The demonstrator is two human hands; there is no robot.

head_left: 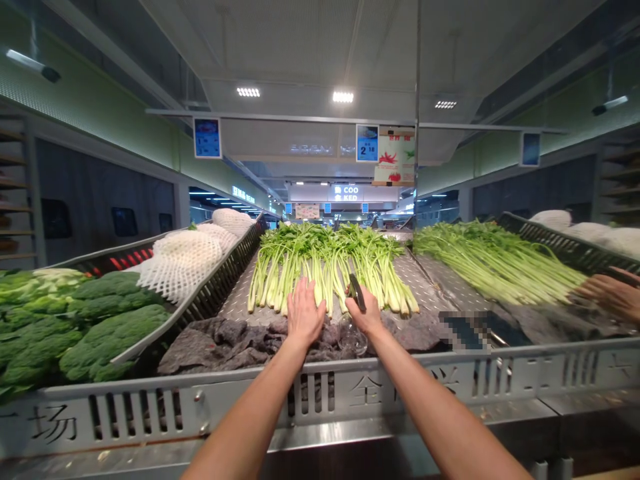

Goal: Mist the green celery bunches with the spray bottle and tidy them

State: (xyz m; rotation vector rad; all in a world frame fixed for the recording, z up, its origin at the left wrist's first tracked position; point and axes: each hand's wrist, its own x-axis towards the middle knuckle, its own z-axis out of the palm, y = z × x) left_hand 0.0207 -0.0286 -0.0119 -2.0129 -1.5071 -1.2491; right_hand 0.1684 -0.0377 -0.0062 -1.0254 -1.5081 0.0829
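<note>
A wide row of celery lies on the studded display tray, leaves at the back and pale stalk ends toward me. My left hand rests over the front stalk ends near the middle, palm down with its fingers extended. Just to its right, my right hand is closed around a black-handled tool at the stalk ends. The working end of this tool is hidden, so its exact kind does not show. Crumpled dark grey cloth runs along the front, under both wrists.
Broccoli and net-wrapped produce lie left of a black slotted divider. A mirror panel at right reflects the celery and a hand. A dark flat object lies front right, behind the grey slotted front rail.
</note>
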